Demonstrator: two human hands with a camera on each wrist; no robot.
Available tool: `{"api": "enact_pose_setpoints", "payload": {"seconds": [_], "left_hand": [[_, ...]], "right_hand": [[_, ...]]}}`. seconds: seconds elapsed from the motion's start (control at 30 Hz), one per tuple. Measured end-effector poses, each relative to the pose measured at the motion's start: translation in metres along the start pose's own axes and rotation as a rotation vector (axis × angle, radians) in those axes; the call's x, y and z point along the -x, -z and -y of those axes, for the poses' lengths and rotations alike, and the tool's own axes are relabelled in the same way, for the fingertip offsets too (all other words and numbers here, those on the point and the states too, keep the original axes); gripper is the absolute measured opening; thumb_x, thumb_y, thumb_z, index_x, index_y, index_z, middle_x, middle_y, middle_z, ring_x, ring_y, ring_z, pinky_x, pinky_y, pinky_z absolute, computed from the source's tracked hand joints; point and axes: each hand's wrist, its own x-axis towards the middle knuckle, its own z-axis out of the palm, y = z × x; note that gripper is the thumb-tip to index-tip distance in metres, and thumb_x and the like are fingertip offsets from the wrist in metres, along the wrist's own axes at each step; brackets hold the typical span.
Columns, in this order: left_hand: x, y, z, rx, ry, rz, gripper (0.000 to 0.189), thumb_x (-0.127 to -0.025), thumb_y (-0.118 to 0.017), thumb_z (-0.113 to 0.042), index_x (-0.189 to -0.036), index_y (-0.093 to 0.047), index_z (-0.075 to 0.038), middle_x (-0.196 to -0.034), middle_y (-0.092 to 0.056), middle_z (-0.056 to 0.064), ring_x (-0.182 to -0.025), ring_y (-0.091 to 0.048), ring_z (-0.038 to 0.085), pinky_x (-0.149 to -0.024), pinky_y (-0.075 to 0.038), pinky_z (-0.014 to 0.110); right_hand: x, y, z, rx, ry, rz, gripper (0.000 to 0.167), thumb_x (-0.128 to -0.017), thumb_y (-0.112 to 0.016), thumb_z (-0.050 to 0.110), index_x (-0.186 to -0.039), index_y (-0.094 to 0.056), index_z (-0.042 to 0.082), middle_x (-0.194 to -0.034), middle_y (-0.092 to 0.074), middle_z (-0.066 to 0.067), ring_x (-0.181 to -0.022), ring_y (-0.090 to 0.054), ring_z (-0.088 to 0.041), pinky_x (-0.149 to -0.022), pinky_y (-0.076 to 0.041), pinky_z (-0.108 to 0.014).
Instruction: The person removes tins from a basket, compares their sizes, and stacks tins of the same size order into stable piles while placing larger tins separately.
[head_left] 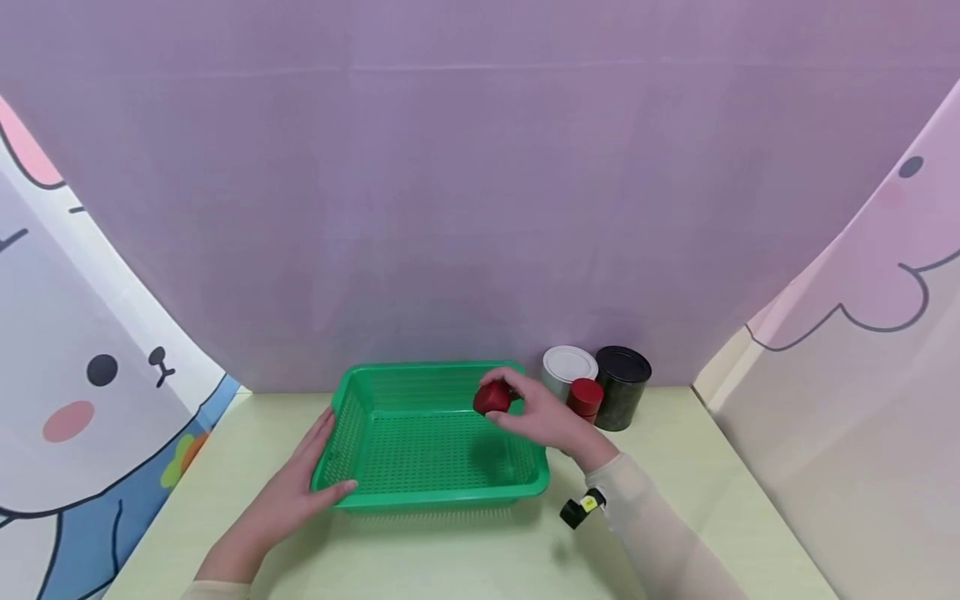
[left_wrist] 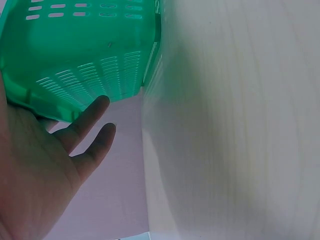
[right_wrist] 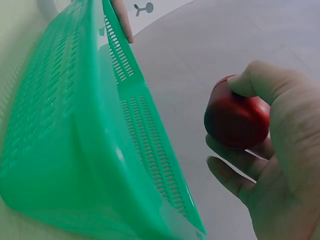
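Observation:
A green plastic basket (head_left: pixel 427 502) with slotted walls stands before me on the pale table. My left hand (head_left: pixel 294 492) holds its near left corner, thumb over the front rim and fingers along the outer left side. In the left wrist view two of that hand's fingers (left_wrist: pixel 95 145) stick out away from the basket wall. My right hand (head_left: pixel 543 412) grips a smooth dark red apple (head_left: pixel 492 397) between thumb and fingers, above the basket's right end. The right wrist view has the apple (right_wrist: pixel 236 116) clear of the rim. No contents show inside the basket.
Right of the basket stand a white-lidded can (head_left: pixel 570 364), a red-capped container (head_left: pixel 585 393) and a black-lidded dark can (head_left: pixel 624 383), close together. A purple cloth (head_left: pixel 465 183) hangs behind the table (head_left: pixel 420 558). Cartoon-printed cloths hang at both sides.

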Motion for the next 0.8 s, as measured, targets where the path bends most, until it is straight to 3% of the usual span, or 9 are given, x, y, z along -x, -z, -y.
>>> {"api": "enact_pose_setpoints", "payload": {"seconds": [0.17,0.4,0.6,0.8], "left_hand": [[-0.001,0.0,-0.001,-0.001,0.001,0.001,0.111,-0.098,-0.085,-0.038,-0.178,-0.014,-0.008,-0.186,-0.008,0.01,-0.163,-0.02,0.057,-0.115,-0.033,0.083],[-0.001,0.0,-0.001,-0.001,0.001,0.002,0.111,-0.098,-0.085,-0.038,-0.178,-0.014,-0.008,-0.186,-0.008,0.011,-0.163,-0.019,0.056,-0.115,-0.032,0.083],[-0.001,-0.001,0.0,0.0,-0.005,-0.001,0.111,-0.098,-0.085,-0.037,-0.178,-0.014,-0.007,-0.186,-0.008,0.011,-0.163,-0.019,0.056,-0.115,-0.032,0.083],[-0.001,-0.001,0.0,0.001,-0.009,-0.004,0.11,-0.098,-0.085,-0.037,-0.178,-0.015,-0.007,-0.186,-0.009,0.01,-0.164,-0.019,0.055,-0.115,-0.033,0.082]], "right_hand": [[0.005,0.003,0.001,-0.03,0.0,-0.002,0.041,-0.103,-0.082,0.023,-0.14,-0.062,0.022,-0.134,-0.068,0.002,-0.12,-0.063,-0.025,-0.103,-0.055,-0.053],[0.009,0.006,-0.003,-0.034,0.032,-0.029,0.044,-0.1,-0.086,0.02,-0.138,-0.062,0.021,-0.139,-0.067,0.004,-0.12,-0.064,-0.024,-0.102,-0.056,-0.044],[0.013,0.007,-0.006,-0.029,0.057,-0.065,0.045,-0.098,-0.088,0.016,-0.136,-0.063,0.019,-0.14,-0.068,0.002,-0.12,-0.065,-0.023,-0.102,-0.057,-0.049],[0.018,0.011,-0.003,-0.021,0.028,-0.101,0.048,-0.096,-0.09,0.018,-0.137,-0.064,0.019,-0.134,-0.071,0.002,-0.113,-0.07,-0.023,-0.092,-0.061,-0.048]]}}
